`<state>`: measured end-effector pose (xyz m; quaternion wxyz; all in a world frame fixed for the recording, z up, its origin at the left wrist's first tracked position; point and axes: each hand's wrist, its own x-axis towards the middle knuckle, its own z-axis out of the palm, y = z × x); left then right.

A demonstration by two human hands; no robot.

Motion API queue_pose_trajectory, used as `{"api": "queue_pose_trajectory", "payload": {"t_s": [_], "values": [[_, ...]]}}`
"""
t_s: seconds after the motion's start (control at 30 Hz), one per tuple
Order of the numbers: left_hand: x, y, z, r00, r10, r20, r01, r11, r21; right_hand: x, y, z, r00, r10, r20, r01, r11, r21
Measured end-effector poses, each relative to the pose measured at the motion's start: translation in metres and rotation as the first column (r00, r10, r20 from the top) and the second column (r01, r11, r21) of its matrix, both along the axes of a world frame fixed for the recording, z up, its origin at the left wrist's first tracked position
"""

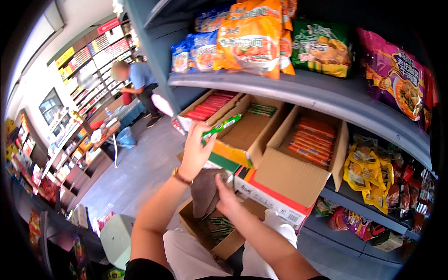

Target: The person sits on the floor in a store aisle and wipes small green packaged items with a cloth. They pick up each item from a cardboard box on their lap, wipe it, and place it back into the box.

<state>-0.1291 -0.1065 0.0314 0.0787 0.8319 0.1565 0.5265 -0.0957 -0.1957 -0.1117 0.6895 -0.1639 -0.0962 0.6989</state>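
Note:
My left hand (196, 151) grips a green-wrapped sausage stick (227, 123) at one end, over the near edge of an open cardboard box (239, 133). A few similar green sticks (261, 109) lie at the far end of that box. In my right hand (227, 195) is a bunched brown cloth (204, 195), which hangs just below my left wrist. Below it, between my knees, a second open carton (234, 244) holds several green sticks (219, 227), partly hidden by the cloth and my forearm.
Beside the middle box stand a box of red sticks (212, 106) and a box of orange-red sticks (313, 140). Noodle packets (249, 44) fill the shelf (298, 91) above. Yellow packets (368, 172) hang at right. A grey-green stool (116, 238) stands at left; farther back, a person (140, 77) bends over.

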Motion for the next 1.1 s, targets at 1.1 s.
{"api": "queue_pose_trajectory", "payload": {"t_s": [1.1], "values": [[-0.151, -0.177, -0.128, 0.918, 0.238, 0.317, 0.057, 0.712, -0.7, -0.057, -0.058, 0.02, 0.868, 0.21, 0.45, -0.256, 0.966, 0.044]]}}
